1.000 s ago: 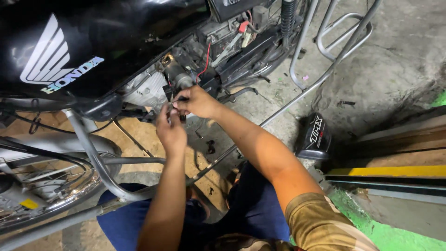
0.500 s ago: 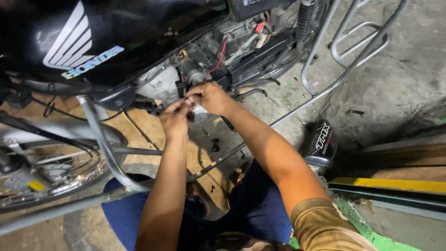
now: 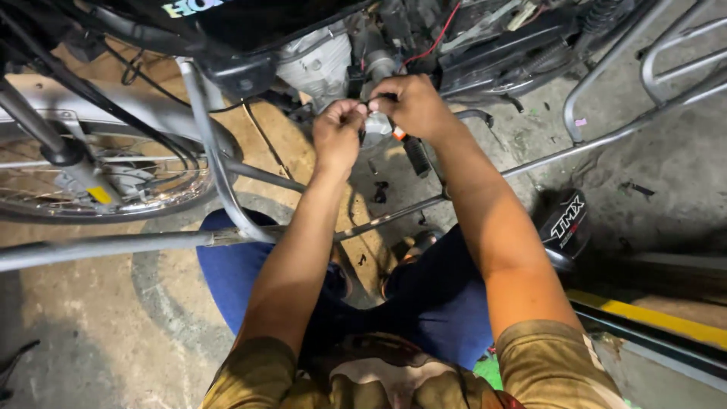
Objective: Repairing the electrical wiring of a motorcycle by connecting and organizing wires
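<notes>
Fingers of the left hand are curled shut and pinched together, their tips meeting the tips of the right hand, whose fingers are also bent closed. Between the two sets of fingertips sits a small dark part, gripped from both sides; what it is exactly is too small to tell. Just under the right fingers a black handle with an orange band hangs down, touching the underside of that hand.

Nearer than the fingers, both forearms run back toward the camera over dark blue trousers and a brown patterned shirt. Below the left forearm lies a blue mat on the concrete floor. A steel bar crosses beneath both arms.

Left of the fingers stands a spoked wheel with a silver mudguard above it. A curved chrome tube drops from the frame between the wheel and the left hand.

Right of the fingers and lower, a black side cover lies on the floor, well apart from the hands.

Just beyond the fingertips is the silver engine, with a red wire running up and right from it. Farther right, a grey rack stands over the floor.
</notes>
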